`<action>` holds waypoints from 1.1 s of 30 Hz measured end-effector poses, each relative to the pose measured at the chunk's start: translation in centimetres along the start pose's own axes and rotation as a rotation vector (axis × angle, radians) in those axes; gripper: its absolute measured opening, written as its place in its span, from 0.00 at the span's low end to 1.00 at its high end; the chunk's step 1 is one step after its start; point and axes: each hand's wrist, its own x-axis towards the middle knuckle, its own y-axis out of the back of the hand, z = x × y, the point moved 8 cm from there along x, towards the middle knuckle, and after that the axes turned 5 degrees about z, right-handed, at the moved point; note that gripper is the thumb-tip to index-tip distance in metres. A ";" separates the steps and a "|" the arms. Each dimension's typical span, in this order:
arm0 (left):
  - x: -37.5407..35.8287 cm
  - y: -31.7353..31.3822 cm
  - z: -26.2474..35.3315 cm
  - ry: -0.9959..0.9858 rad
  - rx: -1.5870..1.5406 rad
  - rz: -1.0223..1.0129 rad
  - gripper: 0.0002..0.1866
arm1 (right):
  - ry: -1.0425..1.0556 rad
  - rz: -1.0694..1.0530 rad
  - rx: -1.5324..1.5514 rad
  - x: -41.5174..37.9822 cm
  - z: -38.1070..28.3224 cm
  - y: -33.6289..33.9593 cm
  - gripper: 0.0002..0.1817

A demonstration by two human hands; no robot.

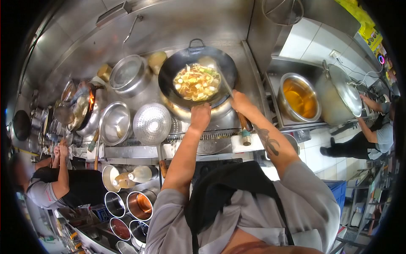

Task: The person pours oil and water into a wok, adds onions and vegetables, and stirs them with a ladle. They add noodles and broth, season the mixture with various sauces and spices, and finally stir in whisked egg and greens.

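A dark wok (230,70) sits on the stove's burner, holding a mix of chopped pale and green pieces (197,82). My left hand (201,115) is closed at the wok's near edge, covering whatever part it grips there. In my right hand (242,103) is a ladle (227,82), its slightly blurred bowl down in the wok among the food. The ladle's wooden handle, with a green band near its end, runs out below my fist. Left of the wok lie a perforated strainer (152,123) and a metal bowl (115,123).
A basin of amber liquid (301,99) and a large lidded pot (344,97) stand right. Several containers of sauces (139,205) are at lower left. Flames (91,99) rise by another wok, near a co-worker (55,182). Another person (376,131) is at far right.
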 end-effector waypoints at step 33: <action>0.0 -1.2 -1.2 0.061 0.032 -0.099 0.08 | 0.196 0.268 0.307 -10.9 5.1 -1.3 0.25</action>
